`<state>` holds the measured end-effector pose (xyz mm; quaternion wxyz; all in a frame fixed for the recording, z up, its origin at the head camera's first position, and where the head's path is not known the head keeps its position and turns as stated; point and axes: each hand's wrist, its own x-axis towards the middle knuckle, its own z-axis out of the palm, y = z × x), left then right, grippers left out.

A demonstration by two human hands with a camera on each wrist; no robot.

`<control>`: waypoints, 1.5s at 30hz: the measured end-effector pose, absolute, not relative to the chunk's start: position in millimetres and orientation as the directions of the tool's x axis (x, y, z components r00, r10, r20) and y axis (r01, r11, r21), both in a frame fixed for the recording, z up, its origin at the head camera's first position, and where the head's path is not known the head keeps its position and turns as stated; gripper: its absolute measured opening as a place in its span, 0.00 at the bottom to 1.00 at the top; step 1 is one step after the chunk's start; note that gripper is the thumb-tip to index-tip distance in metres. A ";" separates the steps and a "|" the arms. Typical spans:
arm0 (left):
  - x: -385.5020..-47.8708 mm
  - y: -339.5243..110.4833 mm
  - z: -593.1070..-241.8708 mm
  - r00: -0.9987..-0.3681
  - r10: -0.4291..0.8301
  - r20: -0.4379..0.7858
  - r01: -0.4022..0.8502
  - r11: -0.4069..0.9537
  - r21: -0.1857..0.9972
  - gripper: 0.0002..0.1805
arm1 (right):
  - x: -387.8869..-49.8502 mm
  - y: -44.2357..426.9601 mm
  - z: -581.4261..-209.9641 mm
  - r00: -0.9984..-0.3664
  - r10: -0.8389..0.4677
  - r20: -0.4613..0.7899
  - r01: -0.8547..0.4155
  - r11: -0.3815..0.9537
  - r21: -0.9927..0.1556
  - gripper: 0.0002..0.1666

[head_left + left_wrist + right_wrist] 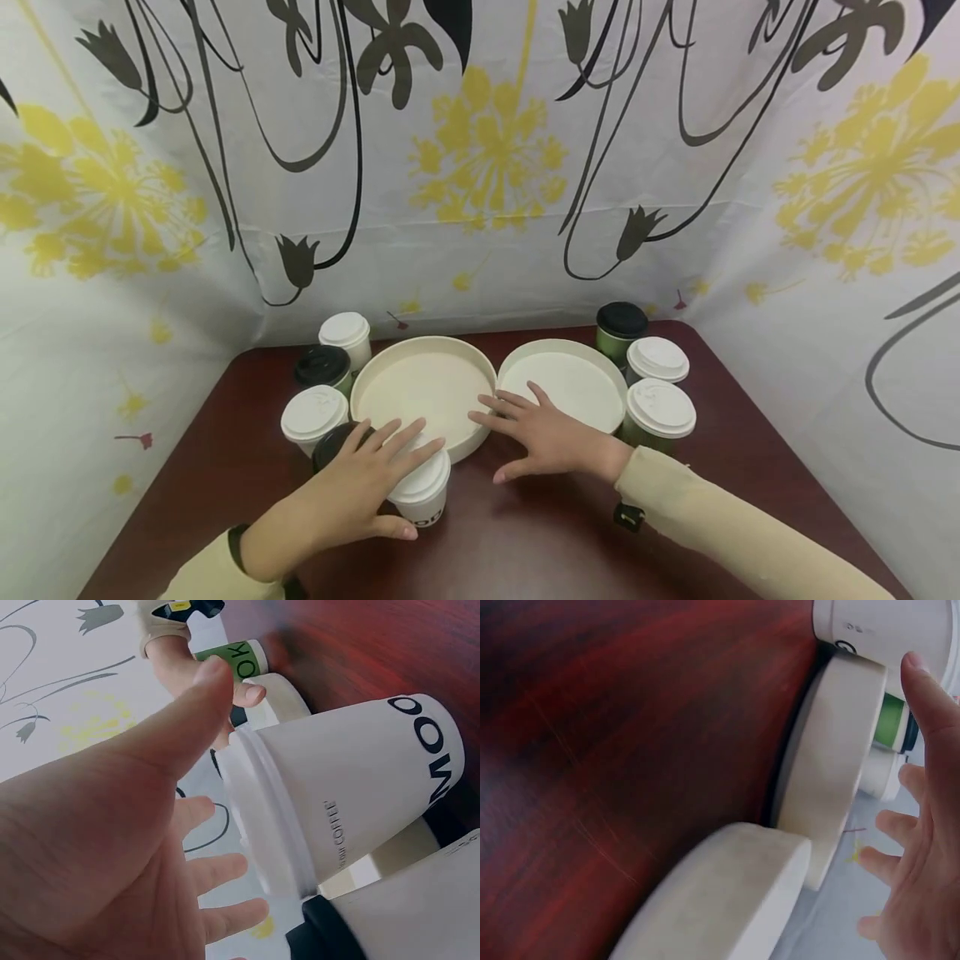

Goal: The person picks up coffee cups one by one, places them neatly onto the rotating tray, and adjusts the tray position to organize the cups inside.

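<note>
As RH (546, 435) hovers nr trays (429, 379), LH (362, 490) hovers nr cup (426, 486)

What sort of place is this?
Likely a makeshift indoor tabletop booth: flower-patterned sheeting lines three visible sides of a dark red table, set with lidded coffee cups and round trays.

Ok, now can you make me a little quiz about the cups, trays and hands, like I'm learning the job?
1. How many round trays are on the table?
2. True or false: the left hand is gripping the nearest white-lidded cup tightly.
3. The farthest cup beside the right-hand tray has which lid: a) white, b) black, c) yellow?

Key: 1. Two. 2. False; that hand is open. 3. b.
</note>
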<state>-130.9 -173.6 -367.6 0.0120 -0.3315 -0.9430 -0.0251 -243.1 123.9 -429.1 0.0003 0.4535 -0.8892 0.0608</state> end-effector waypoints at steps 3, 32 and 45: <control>-130.4 -173.6 -369.6 -0.786 0.617 0.042 0.618 0.785 0.047 0.54 | -240.1 123.0 -432.2 -0.576 -0.815 0.057 -0.815 0.568 -0.113 0.55; -131.9 -170.9 -373.9 -0.772 0.625 0.118 0.627 0.779 -0.028 0.47 | -234.9 125.5 -449.7 -0.562 -0.823 0.081 -0.827 0.559 -0.053 0.56; -136.4 -167.3 -370.3 -0.732 0.672 0.114 0.672 0.739 -0.046 0.44 | -233.2 125.3 -446.6 -0.563 -0.824 0.061 -0.826 0.560 -0.060 0.55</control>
